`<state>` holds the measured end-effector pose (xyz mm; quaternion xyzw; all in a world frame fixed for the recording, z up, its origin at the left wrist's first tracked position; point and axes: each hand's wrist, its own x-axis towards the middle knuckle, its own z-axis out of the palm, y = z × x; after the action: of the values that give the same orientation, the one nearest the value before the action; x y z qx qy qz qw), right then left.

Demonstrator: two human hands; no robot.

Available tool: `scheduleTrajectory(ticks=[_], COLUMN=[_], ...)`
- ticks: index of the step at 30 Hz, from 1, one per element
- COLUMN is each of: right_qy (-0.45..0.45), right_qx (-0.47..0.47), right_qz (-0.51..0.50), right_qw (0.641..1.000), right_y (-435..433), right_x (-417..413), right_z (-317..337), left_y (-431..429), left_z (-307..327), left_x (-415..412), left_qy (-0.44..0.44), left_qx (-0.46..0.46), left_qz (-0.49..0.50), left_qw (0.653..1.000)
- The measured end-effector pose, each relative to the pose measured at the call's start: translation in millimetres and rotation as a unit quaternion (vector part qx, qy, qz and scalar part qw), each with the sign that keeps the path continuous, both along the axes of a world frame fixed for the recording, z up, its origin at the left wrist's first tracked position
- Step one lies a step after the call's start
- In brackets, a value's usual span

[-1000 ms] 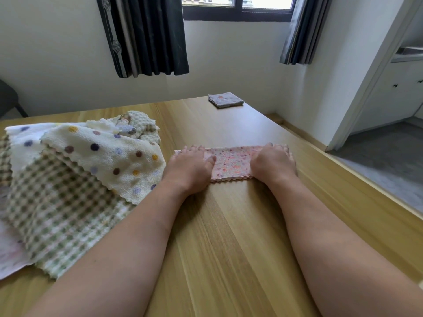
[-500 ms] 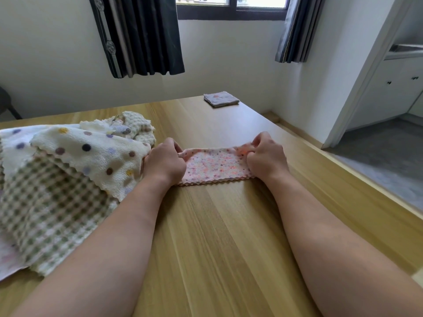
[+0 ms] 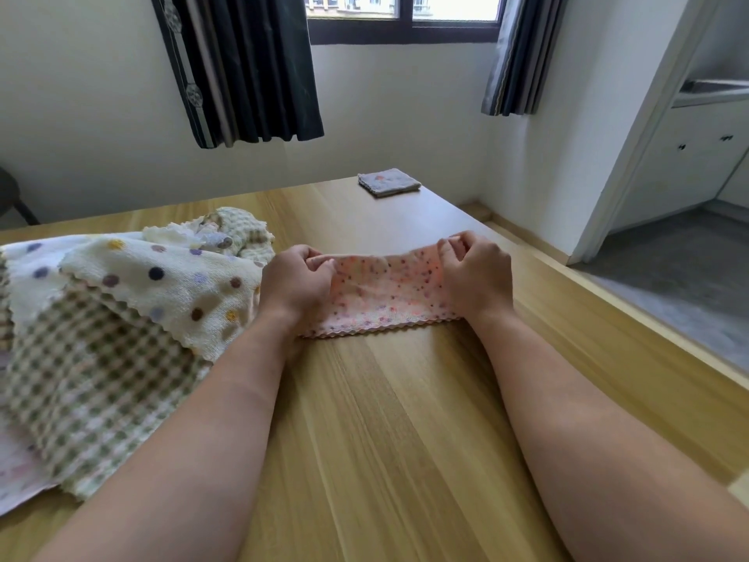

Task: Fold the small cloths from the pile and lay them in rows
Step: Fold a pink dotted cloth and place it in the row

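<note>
Cloth first: the pink spotted cloth (image 3: 389, 294) is lying on the worktop (image 3: 385, 419) right between the two hands. Its long side is running from left to right. The left hand (image 3: 296, 281) is pinching the left end and the right hand (image 3: 478, 273) is pinching the right end. The fingers (image 3: 450, 247) are curling round the far edge. That far edge is being held up off the wood, and the near wavy edge is resting on it, closer to the person. Both hands are just as near to the cloth, so I think the next fold is needing both of them.

The pile (image 3: 121, 310) of unfolded cloths is sitting just beside the left hand. One folded grey cloth (image 3: 389, 182) is lying well apart at the far corner, where the row is probably starting.
</note>
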<state>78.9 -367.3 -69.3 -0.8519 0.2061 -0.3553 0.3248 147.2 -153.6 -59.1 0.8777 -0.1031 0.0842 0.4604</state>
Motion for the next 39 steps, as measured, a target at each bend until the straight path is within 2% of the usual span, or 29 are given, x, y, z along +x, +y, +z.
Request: scheduleTrajectory(ticks=[3, 5, 7, 13, 17, 22, 26, 32, 39], right_qy=[-0.085, -0.126, -0.129, -0.161, -0.157, -0.120, -0.109, -0.162, -0.159], right_qx=[-0.103, -0.128, -0.131, -0.003, 0.126, 0.177, 0.090, -0.031, -0.025], right_qz=[-0.014, 0.001, 0.015, 0.055, 0.137, 0.239, 0.234, 0.162, 0.140], right_qw=[0.991, 0.984, 0.983, 0.985, 0.970, 0.947, 0.962, 0.973, 0.977], right_y=[6.5, 12.6, 17.1, 31.4, 48.6, 57.5, 57.1, 52.3, 50.0], right_x=[-2.1, -4.5, -6.8, -20.1, -27.8, -33.1, -33.0, -23.7, -22.0], right_z=[9.3, 16.7, 20.2, 34.6, 40.0, 40.4, 35.4, 29.3, 28.4], left_y=[-0.9, -0.7, -1.3, -10.5, -16.8, -19.4, -20.3, -21.0, -23.7], left_z=[13.5, 24.1, 34.6, 56.4, 59.2, 57.6, 58.7, 61.2, 64.0], left_x=[-3.6, -7.3, -10.6, -19.5, -28.2, -32.4, -33.9, -37.0, -43.3], left_qy=[-0.013, -0.026, -0.018, 0.037, 0.004, -0.004, -0.001, 0.013, 0.016], left_qx=[-0.099, -0.136, -0.159, -0.195, -0.196, -0.201, -0.210, -0.212, -0.201], left_qz=[0.005, 0.006, 0.002, -0.035, -0.070, -0.108, -0.114, -0.138, -0.161], left_qw=[0.995, 0.990, 0.987, 0.979, 0.978, 0.974, 0.971, 0.967, 0.966])
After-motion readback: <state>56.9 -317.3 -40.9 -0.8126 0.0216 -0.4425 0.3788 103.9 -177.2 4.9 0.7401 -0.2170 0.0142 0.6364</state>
